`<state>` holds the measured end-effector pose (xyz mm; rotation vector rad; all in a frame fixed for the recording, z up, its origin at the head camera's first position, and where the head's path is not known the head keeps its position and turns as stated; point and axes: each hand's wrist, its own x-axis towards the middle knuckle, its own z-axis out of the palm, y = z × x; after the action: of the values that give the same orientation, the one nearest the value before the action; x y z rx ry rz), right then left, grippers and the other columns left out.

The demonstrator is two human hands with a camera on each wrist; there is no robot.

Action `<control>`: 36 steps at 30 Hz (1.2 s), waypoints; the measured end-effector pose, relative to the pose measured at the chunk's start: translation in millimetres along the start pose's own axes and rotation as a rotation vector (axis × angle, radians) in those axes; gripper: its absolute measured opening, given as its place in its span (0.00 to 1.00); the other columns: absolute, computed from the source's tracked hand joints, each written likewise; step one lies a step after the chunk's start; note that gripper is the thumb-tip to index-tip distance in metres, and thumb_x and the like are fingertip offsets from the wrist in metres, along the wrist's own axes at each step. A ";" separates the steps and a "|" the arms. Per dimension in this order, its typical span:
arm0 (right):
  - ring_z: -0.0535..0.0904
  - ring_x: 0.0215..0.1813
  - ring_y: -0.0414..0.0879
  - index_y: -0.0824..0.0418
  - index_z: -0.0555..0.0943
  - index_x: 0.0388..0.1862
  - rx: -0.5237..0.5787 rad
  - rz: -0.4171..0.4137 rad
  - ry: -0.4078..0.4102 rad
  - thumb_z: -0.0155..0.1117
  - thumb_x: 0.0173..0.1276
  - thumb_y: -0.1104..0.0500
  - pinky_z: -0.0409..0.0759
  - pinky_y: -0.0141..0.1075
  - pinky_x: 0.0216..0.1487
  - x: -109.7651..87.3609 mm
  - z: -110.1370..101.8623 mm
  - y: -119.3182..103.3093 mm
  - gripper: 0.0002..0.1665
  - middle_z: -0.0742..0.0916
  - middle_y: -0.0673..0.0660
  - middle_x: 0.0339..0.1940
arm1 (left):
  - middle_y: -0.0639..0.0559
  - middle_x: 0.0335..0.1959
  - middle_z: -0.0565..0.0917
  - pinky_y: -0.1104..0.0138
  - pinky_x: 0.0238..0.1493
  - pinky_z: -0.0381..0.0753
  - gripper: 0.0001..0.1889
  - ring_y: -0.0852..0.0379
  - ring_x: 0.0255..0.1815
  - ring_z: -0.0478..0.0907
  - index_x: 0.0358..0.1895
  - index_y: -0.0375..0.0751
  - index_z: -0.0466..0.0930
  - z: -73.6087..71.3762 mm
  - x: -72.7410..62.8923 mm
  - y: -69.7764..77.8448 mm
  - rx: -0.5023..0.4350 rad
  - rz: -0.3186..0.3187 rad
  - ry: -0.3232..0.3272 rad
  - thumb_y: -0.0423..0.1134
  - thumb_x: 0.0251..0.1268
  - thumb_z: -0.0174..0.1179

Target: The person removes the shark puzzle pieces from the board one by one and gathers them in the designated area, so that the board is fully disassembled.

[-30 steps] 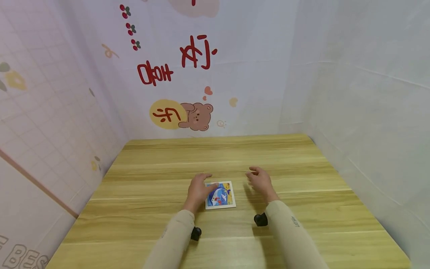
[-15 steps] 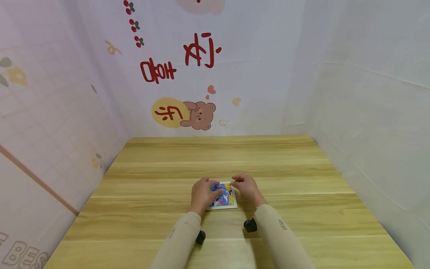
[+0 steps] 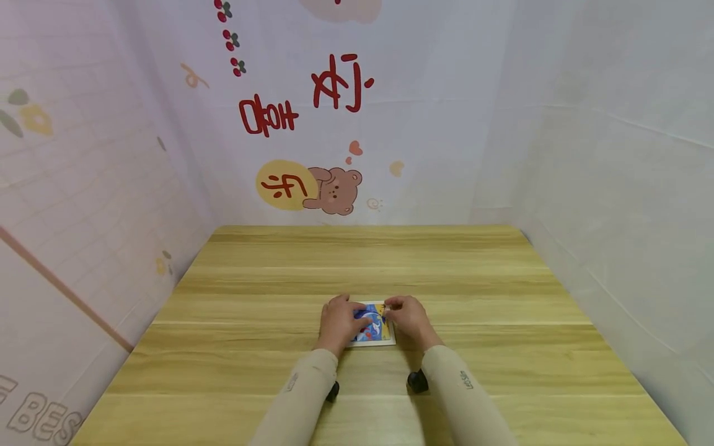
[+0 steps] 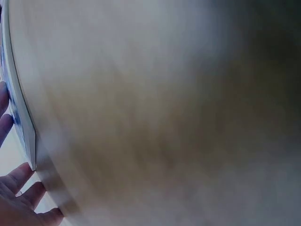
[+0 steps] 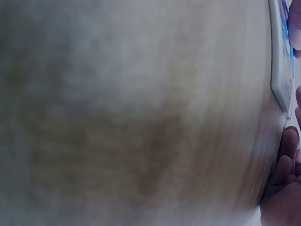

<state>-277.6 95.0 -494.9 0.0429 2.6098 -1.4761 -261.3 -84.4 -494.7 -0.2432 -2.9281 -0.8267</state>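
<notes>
A small square picture board (image 3: pixel 375 328) with a white frame lies flat on the wooden table, showing a blue sea scene with yellow at its right side. My left hand (image 3: pixel 336 323) covers its left part, thumb and forefinger resting on the picture. In the left wrist view the other fingers (image 4: pixel 34 194) spread on the table beside a corner. My right hand (image 3: pixel 409 318) is at the board's upper right corner, with thumb and forefinger touching the edge there, slightly apart. The right wrist view shows its other fingers (image 5: pixel 283 169) loosely bent near the board's corner (image 5: pixel 282 89).
The wood-grain table (image 3: pixel 474 266) stretches around the board on all sides. White printed cloth (image 3: pixel 435 124) rises behind it, with more cloth walls at left and right. A black wrist device (image 3: pixel 417 381) sits under the right sleeve, close above the table.
My right hand has moved left from beside the board to its upper right corner. The left hand has shifted slightly right, further over the picture. The board looks almost unmoved.
</notes>
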 end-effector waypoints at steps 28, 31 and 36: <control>0.76 0.56 0.54 0.67 0.84 0.54 0.032 0.000 -0.088 0.61 0.62 0.70 0.72 0.49 0.60 0.9 -5.4 -0.9 0.20 0.85 0.62 0.55 | 0.34 0.65 0.74 0.42 0.67 0.60 0.19 0.35 0.68 0.66 0.53 0.47 0.88 -5.3 -0.5 5.8 0.024 -0.014 -0.056 0.50 0.61 0.70; 0.75 0.61 0.56 0.67 0.83 0.56 0.020 0.005 -0.082 0.59 0.62 0.70 0.69 0.53 0.65 0.1 -5.0 -0.4 0.22 0.83 0.63 0.58 | 0.34 0.65 0.73 0.42 0.68 0.59 0.19 0.35 0.68 0.66 0.53 0.47 0.88 -4.6 0.0 5.1 0.022 -0.021 -0.060 0.50 0.61 0.70; 0.75 0.61 0.55 0.67 0.84 0.55 -0.031 -0.022 -0.086 0.57 0.59 0.69 0.68 0.53 0.66 -1.1 -5.2 -0.8 0.24 0.83 0.62 0.59 | 0.34 0.66 0.73 0.41 0.68 0.58 0.19 0.35 0.68 0.65 0.53 0.48 0.88 -3.6 0.5 4.4 0.023 -0.027 -0.061 0.50 0.61 0.70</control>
<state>-277.2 99.1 -491.4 -0.0514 2.5721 -1.4117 -260.8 -82.6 -489.3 -0.2315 -3.0019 -0.8021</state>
